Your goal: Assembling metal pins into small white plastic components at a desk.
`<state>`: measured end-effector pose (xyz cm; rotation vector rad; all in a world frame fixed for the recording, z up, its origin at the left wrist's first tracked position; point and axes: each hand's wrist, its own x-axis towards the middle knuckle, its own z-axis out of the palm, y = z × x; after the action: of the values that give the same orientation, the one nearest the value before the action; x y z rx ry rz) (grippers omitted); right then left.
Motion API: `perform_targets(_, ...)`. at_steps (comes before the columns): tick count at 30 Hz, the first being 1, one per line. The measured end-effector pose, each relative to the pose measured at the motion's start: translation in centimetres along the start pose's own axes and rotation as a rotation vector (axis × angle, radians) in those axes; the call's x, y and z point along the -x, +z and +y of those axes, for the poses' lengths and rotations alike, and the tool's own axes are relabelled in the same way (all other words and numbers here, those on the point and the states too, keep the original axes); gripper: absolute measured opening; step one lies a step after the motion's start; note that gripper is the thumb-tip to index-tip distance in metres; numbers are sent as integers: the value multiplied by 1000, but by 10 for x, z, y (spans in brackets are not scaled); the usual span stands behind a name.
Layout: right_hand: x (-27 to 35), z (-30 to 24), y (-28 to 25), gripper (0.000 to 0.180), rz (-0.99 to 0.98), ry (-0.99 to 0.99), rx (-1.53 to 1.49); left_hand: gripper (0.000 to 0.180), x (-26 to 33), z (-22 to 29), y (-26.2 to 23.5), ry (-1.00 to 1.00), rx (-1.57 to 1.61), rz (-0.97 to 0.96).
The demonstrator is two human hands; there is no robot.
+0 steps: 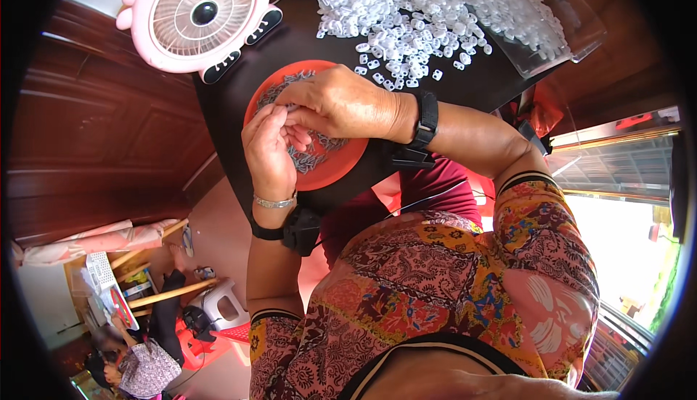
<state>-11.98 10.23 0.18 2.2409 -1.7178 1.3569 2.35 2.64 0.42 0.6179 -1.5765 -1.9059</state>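
Both of my hands meet above a round orange-red dish [347, 160] that holds many small grey metal pieces [305, 159], which look like screws. My left hand [270, 146] comes up over the dish's near left part, its fingers curled and the thumb and fingertips pinched. From the right, my right hand [330, 101] reaches across, palm down, its fingertips pressed against those of the left. Whatever sits between the fingertips is too small and too covered to make out. Beyond the dish lies a big heap of small white plastic pieces with two holes [392, 19].
A pink animal-shaped fan [163, 37] stands at the table's far left. At the far right, a clear plastic tray [581, 37] holds more white pieces. The dark table's [225, 120] left edge runs close by. Another person [149, 364] sits at lower left near a red stool [196, 349].
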Motion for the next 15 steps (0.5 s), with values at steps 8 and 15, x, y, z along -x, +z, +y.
perform_targets(8,-4,-5,-10,22,36,87,-74,24,-1,0,3,53,21,61)
perform_targets(15,-4,-3,-8,17,-6,27,-22,24,-2,-1,3,7,12,71)
